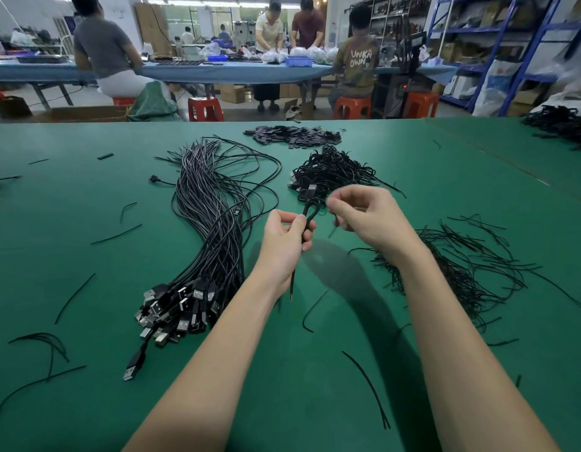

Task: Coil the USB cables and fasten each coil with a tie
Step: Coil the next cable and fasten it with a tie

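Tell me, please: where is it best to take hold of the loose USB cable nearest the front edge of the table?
Judging by its pose, grip the loose USB cable by its black plug housing, from above: the plug lies flat, apart from the bundle, with bare table around it.

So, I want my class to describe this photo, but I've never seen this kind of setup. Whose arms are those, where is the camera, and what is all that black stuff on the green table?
There is no machine here. A person wears a camera on the head, so you look down at their own arms. The left hand grips a folded cable; the right hand pinches something thin beside it, probably a tie. On the green table lie a bundle of loose USB cables, a heap of finished coils and a pile of ties. Other workers sit behind.
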`<control>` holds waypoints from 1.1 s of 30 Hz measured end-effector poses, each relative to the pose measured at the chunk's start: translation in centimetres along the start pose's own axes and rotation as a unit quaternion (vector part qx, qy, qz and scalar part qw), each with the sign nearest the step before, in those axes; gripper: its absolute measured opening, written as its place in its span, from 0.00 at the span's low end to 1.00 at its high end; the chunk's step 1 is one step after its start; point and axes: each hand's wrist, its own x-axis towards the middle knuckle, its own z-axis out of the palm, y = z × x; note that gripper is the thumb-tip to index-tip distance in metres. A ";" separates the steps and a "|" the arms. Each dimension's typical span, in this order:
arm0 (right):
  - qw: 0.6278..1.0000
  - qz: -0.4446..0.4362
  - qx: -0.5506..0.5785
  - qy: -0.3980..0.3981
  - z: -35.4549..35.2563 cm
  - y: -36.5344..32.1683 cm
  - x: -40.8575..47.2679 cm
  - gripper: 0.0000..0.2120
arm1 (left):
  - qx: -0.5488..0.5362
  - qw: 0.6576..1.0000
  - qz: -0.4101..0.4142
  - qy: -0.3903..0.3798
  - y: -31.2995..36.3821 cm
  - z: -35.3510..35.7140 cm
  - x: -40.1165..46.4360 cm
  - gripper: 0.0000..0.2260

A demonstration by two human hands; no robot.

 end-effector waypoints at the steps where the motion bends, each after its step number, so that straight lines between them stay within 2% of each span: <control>1: 1.000 -0.022 0.016 0.008 0.7 -0.4 0.0 0.03 | 0.031 0.999 0.014 0.000 -0.2 0.1 -0.1 0.05; 5: 0.987 -0.090 -0.118 0.066 3.1 -0.9 -0.1 0.03 | 0.156 0.984 0.085 0.012 -0.6 -0.2 0.2 0.07; 9: 0.983 -0.080 -0.162 0.014 3.4 -1.1 -0.2 0.09 | 0.231 0.965 0.125 0.023 -0.8 -0.7 0.3 0.07; 11: 0.983 -0.064 -0.171 -0.014 3.4 -1.3 -0.2 0.13 | 0.243 0.962 0.125 0.018 -0.8 -0.8 0.3 0.06; 16: 0.985 -0.069 -0.153 0.036 3.8 -1.6 -0.6 0.17 | 0.238 0.967 0.086 0.019 -0.4 -0.6 0.4 0.06; 20: 0.987 -0.085 -0.134 0.022 4.2 -1.4 -0.6 0.15 | 0.200 0.977 0.063 0.040 -0.1 -0.8 0.7 0.09; 25: 0.999 -0.030 -0.017 0.025 3.4 -1.1 -0.5 0.15 | 0.118 0.990 0.044 0.063 -0.1 -1.0 0.9 0.06; 28: 0.997 0.036 0.071 0.003 2.7 -0.9 -0.5 0.10 | 0.102 0.991 0.051 0.069 0.2 -0.8 0.7 0.06; 30: 0.976 0.094 0.191 -0.040 2.4 -0.7 -0.6 0.06 | 0.089 0.992 0.056 0.070 0.3 -0.7 0.6 0.06; 33: 0.915 0.191 0.346 -0.085 2.1 -0.2 -0.5 0.06 | 0.080 0.993 0.065 0.062 0.7 -0.8 0.5 0.05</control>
